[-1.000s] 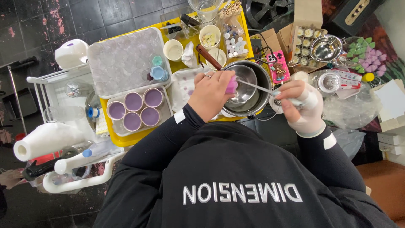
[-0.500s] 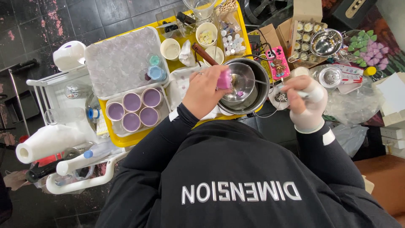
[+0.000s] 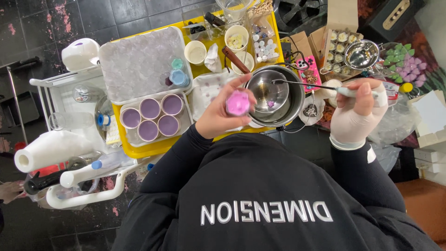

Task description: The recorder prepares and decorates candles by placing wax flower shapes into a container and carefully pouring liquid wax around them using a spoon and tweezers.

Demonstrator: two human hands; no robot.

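The left hand [image 3: 218, 114] is bare and curled, its fingers pinching a small pink block [image 3: 238, 103] that faces up toward the camera. The block sits just left of the steel pot [image 3: 288, 104], clear of its rim. The right hand [image 3: 357, 114] wears a pale glove and is closed in a fist around the white handle of a thin metal tool [image 3: 306, 85]. The tool's shaft runs left from the fist and ends over the pot, near its upper edge. Inside the pot sits a smaller steel bowl [image 3: 267, 90] with a few purple specks on its bottom.

The pot stands at the right end of a yellow tray [image 3: 139, 151]. Left of the pot on that tray, four round cups [image 3: 151, 117] filled with lilac material sit in a clear box. Beyond them, farther from the pot, lies a white lidded box [image 3: 139, 62] with some small blue caps [image 3: 176, 76] on its edge. Above the pot stand two paper cups [image 3: 195, 52] and a brown-handled tool [image 3: 236, 60]. Right of the pot lies a pink case [image 3: 309, 69], then a steel strainer [image 3: 361, 54] on a cardboard box of small white pieces. Far left of the pot, a white roll [image 3: 49, 151] lies on a white cart.
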